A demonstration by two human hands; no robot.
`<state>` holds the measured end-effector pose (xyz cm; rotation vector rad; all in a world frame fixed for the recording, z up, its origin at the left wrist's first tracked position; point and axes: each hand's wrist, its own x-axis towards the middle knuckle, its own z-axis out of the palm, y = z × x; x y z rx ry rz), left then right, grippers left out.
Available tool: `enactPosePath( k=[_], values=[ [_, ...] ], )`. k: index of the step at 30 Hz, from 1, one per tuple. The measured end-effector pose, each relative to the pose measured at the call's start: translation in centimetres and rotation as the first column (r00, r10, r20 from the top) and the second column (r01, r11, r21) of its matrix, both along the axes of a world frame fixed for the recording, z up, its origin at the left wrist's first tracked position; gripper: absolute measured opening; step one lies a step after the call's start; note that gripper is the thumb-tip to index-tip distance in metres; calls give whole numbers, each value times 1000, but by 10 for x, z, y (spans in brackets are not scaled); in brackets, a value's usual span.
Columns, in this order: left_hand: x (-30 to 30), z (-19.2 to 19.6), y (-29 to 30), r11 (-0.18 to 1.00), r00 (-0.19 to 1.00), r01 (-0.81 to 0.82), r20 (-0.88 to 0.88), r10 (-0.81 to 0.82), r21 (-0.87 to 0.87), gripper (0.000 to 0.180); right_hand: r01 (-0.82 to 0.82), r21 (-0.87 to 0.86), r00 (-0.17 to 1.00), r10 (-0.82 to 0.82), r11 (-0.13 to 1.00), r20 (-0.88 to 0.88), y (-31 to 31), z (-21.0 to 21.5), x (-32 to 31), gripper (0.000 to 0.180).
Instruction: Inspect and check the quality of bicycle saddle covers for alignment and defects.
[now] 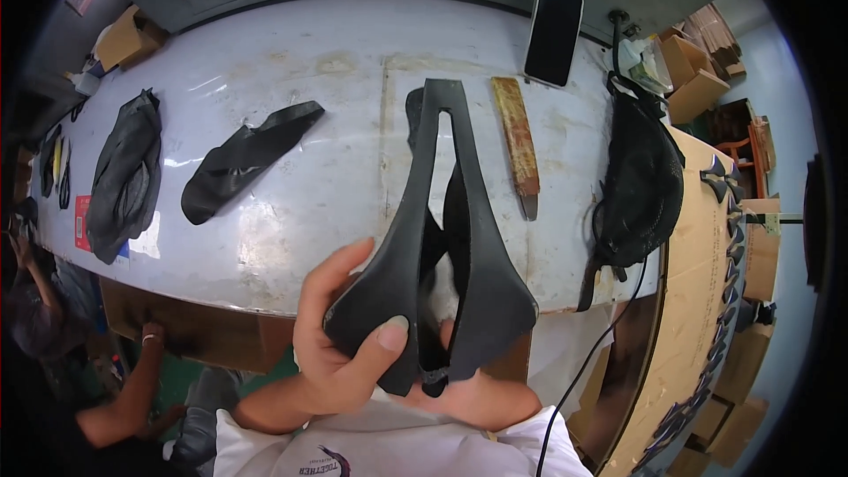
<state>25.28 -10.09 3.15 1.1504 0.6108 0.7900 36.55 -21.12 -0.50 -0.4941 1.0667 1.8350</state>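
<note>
A black bicycle saddle (490, 300) with a long slot down its middle is held up over the table's near edge, its narrow nose pointing away from me. My left hand (340, 336) grips its left rear wing, thumb on top and fingers curled round the side. Under the rear end, my right hand (473, 397) holds the saddle from below; the saddle hides most of its fingers. Beyond the saddle, partly behind its nose, lies a small dark piece (412, 115). To the right of the nose rests a flat tool (515, 137) with a worn, yellow-brown wrapped handle and a short metal tip.
On the white table (344, 159) lie a black sheet piece (247, 159), a crumpled black piece (128, 172) and a phone (554, 33). A black bag (640, 177) with a cable stands at right. Several saddles (720, 181) line cardboard further right. A co-worker's arm (128, 397) shows at lower left.
</note>
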Motion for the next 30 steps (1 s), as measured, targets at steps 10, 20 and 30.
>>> enactPosePath(
  k=[10,20,30],
  values=[
    [21,-4,1,949,945,-306,93,312,-79,75,69,795,970,-228,602,88,1,-11,-20,40],
    [23,-14,-8,884,893,-443,160,421,151,74,-225,718,822,-267,658,502,0,-3,-11,44],
    [21,0,9,926,929,-368,73,363,77,68,-354,683,-249,-768,639,590,10,2,-9,58]
  ],
)
